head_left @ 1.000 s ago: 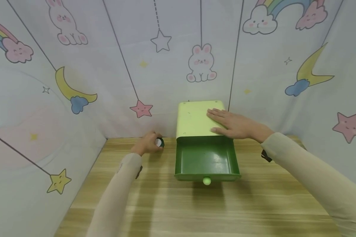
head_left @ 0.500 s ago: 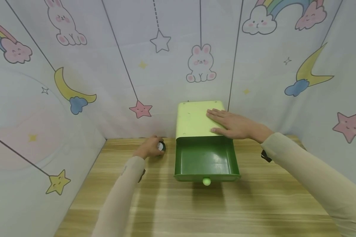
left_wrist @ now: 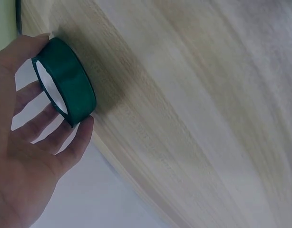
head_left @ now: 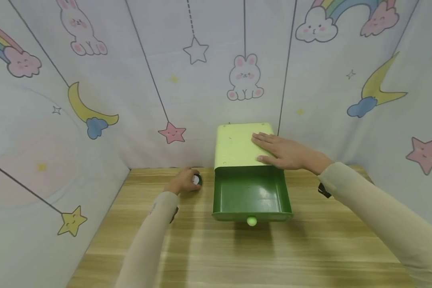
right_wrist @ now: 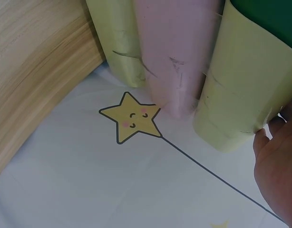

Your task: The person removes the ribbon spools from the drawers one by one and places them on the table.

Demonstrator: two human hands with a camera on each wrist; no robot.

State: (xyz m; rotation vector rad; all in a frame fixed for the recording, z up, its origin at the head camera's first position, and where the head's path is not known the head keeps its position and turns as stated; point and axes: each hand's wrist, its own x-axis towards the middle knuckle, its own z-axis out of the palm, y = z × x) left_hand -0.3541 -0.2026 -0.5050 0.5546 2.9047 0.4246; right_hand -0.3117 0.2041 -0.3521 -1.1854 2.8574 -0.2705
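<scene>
My left hand [head_left: 181, 182] grips a roll of green tape [left_wrist: 74, 85] by its outer rim. In the left wrist view the thumb is on one side of the roll and fingers curl round the other, close over the wooden table. Just right of it in the head view stands a pale yellow-green drawer unit [head_left: 234, 144]. Its dark green top drawer [head_left: 250, 194] is pulled out, with nothing inside and a round light green knob [head_left: 251, 221] at the front. My right hand [head_left: 286, 154] rests flat on the unit's top, fingers straight.
The right wrist view shows the unit's side as stacked tiers, with a pink tier [right_wrist: 177, 52] between yellow ones. A wooden table [head_left: 216, 256] lies below. A white cloth [head_left: 201, 96] printed with stars and rabbits encloses the back and sides.
My left hand has shifted slightly right and toward me, carrying the roll of green tape. The right hand and the drawer have stayed put.
</scene>
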